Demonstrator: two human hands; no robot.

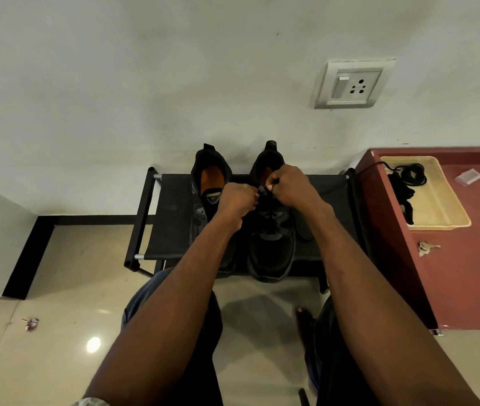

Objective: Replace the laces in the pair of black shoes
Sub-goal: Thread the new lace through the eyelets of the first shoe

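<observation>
Where hands (262, 194) hide laces, tray (449, 212) nearby.

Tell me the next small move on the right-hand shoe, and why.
Probably draw both lace ends snug through the top eyelets: the left hand and right hand pinch at the collar of the right shoe, already laced lower down. The left shoe looks unlaced and comes after.
</observation>
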